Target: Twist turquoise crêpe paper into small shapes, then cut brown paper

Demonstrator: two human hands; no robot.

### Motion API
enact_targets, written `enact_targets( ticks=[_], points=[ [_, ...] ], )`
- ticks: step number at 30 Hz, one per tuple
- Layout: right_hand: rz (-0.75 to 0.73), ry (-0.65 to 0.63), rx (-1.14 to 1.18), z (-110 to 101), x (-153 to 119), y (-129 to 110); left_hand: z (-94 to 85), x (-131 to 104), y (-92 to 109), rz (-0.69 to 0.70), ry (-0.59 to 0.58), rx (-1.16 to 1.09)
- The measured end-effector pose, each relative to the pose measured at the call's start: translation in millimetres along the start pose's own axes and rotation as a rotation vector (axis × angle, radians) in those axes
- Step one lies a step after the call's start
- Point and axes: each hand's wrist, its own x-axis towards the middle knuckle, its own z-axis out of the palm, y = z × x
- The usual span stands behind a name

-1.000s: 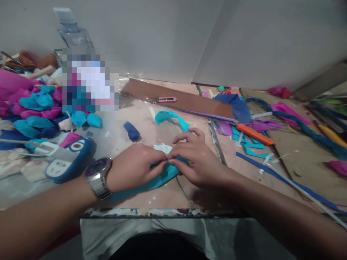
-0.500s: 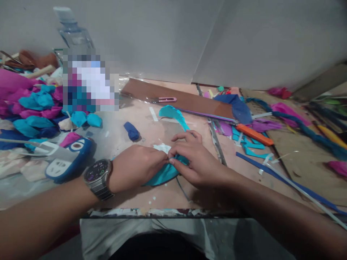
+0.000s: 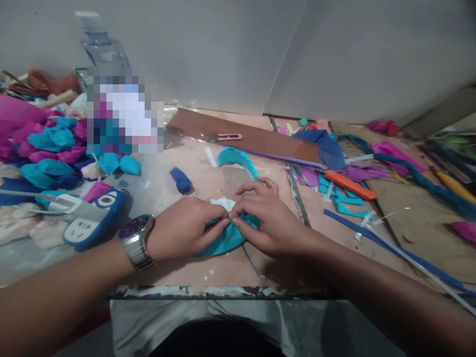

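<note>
A turquoise piece of crepe paper or cloth lies low at the centre, under both hands. My left hand, with a watch on its wrist, pinches the edge of it between thumb and forefinger. Right beside those fingertips, my right hand also pinches the turquoise material, its other fingers curled above. A curved turquoise strip reaches from the table to behind my right hand. Between and behind the hands shows a white scrap. One small blue bundle rests beyond my left hand.
Pink and blue bundles, a blue power socket and a bottle stand left. Brown sheets with pink snips lie behind. An orange cutter, turquoise scraps and a long blue strip are right.
My left hand has rolled slightly, so its thumb now shows along the turquoise material and the watch face has turned away. My right hand has barely moved.
</note>
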Motion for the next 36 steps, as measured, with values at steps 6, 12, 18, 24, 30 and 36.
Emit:
enact_targets(
  ticks=[6,12,18,24,30,36],
  points=[
    [-0.014,0.024,-0.003,-1.0,-0.8,2.0,-4.6,-0.8,1.4,-0.028,-0.018,-0.094],
    [-0.018,0.051,0.012,-1.1,-0.9,3.3,-10.4,-0.4,1.4,-0.089,-0.052,-0.206],
    [-0.014,0.067,0.021,-2.2,-0.8,2.3,-16.0,1.9,-2.0,-0.124,-0.156,-0.411],
    [-0.02,0.062,0.029,-3.0,-0.2,1.7,-18.4,0.3,-9.3,-0.126,-0.184,-0.499],
    [-0.005,0.067,0.041,-3.8,-0.3,1.9,-19.4,0.5,-10.5,-0.114,-0.215,-0.512],
    [-0.044,0.05,0.005,0.8,-0.4,2.3,-16.6,3.8,-6.6,-0.169,-0.266,-0.555]
  ],
)
